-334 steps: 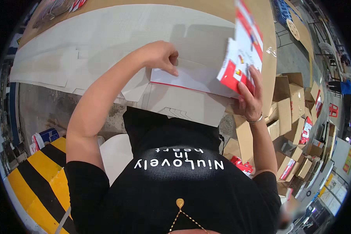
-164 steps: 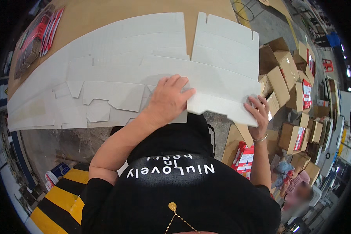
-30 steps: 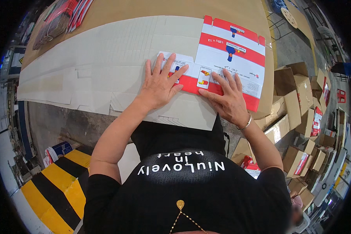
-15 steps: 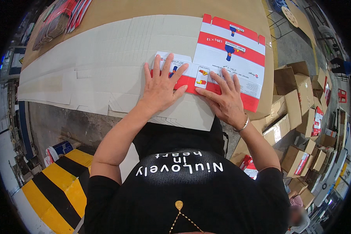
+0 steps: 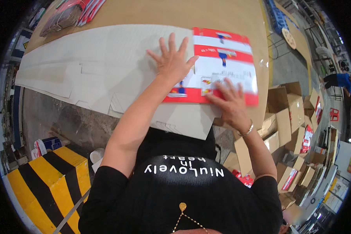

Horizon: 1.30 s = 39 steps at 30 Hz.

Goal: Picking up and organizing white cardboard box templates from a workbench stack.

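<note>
Red-and-white printed carton sheet (image 5: 226,66) lay flat on a stack of pale cardboard blanks (image 5: 97,66) spread over the brown surface (image 5: 175,13). Both hands were open, grasping nothing: the left hand (image 5: 173,62) pressed flat with fingers spread on the sheet's left edge, the right hand (image 5: 232,103) on its lower edge. Open brown boxes (image 5: 288,113) stood on the floor to the right.

A brown surface (image 5: 152,13) is being covered by flat, pale die-cut cardboard sheets (image 5: 93,62) overhanging its near edge. A red and white printed sheet (image 5: 226,62) is being carried on top of them at the right. A bundle of red and white flat packs (image 5: 72,11) is being kept at the far left corner.
</note>
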Motion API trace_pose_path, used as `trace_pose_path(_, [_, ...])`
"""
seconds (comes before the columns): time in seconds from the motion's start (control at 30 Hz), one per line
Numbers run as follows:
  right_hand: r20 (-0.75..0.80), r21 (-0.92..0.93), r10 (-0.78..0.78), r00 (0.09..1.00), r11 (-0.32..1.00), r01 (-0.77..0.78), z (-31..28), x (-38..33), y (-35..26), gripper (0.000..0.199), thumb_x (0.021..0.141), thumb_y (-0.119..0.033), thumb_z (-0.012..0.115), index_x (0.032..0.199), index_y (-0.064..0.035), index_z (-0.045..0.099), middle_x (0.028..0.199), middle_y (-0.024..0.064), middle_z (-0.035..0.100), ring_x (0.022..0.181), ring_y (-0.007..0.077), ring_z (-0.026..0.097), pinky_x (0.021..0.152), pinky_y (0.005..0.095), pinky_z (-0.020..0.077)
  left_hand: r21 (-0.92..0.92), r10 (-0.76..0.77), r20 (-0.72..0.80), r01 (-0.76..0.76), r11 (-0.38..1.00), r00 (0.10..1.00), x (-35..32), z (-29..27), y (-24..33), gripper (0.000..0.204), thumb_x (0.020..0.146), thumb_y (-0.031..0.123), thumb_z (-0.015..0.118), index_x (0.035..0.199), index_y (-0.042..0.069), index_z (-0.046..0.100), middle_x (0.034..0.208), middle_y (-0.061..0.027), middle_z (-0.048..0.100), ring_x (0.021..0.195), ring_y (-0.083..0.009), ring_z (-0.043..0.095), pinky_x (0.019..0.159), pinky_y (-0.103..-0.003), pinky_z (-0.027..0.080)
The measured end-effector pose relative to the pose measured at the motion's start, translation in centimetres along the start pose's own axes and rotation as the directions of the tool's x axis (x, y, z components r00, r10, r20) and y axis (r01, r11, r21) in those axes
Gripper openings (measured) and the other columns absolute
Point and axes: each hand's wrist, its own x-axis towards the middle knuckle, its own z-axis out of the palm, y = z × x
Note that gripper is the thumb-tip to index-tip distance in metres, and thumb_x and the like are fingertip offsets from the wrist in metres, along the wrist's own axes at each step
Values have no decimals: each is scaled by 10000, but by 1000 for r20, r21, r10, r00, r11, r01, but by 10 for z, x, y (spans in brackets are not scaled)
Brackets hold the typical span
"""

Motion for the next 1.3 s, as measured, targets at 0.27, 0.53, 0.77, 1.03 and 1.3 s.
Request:
trace_pose_path(0.27, [163, 788, 701, 695, 332, -519, -30, 29, 174, 474, 933, -124, 707, 1395, -129, 597, 997, 13, 671, 842, 104, 648, 761, 243, 546, 36, -140, 171, 135, 990, 975, -68, -97, -135, 581, 929, 444, 635, 1443, 199, 519, 1549, -149, 365, 1436, -443, 281, 1090, -740, 219])
trace_pose_path(0.53, [260, 965, 626, 735, -194, -176, -5, 173, 232, 271, 930, -138, 715, 1188, -75, 664, 1019, 38, 721, 857, 111, 702, 635, 251, 573, -176, 117, -102, -134, 975, 988, -91, -69, -204, 366, 815, 263, 722, 1172, 184, 709, 1257, -50, 602, 1133, -281, 537, 921, -455, 466])
trace_pose_path(0.77, [310, 951, 297, 903, -73, -302, 56, 376, 48, 608, 893, -80, 707, 1439, 7, 455, 967, 108, 703, 788, 138, 698, 659, 274, 579, -204, 30, -18, -33, 978, 999, -122, -59, -217, 408, 817, 283, 726, 1219, 224, 689, 1286, -21, 582, 1164, -281, 500, 944, -458, 450])
trace_pose_path(1.03, [169, 765, 338, 926, 547, -340, 123, 546, 46, 526, 828, -121, 746, 1318, 5, 606, 981, 134, 734, 813, 166, 701, 741, 314, 569, -273, 99, 40, -85, 958, 994, -110, -73, -219, 465, 848, 286, 710, 1300, 215, 626, 1347, -24, 536, 1184, -288, 485, 968, -443, 407])
trace_pose_path(1.3, [10, 513, 310, 951, 815, -271, 219, 711, -126, 672, 939, -430, 618, 1457, -30, 464, 1349, 273, 588, 1257, 399, 570, 1034, 467, 462, -305, 102, 53, -81, 949, 993, -111, -73, -223, 483, 866, 292, 703, 1335, 231, 601, 1377, -15, 517, 1202, -275, 479, 956, -436, 401])
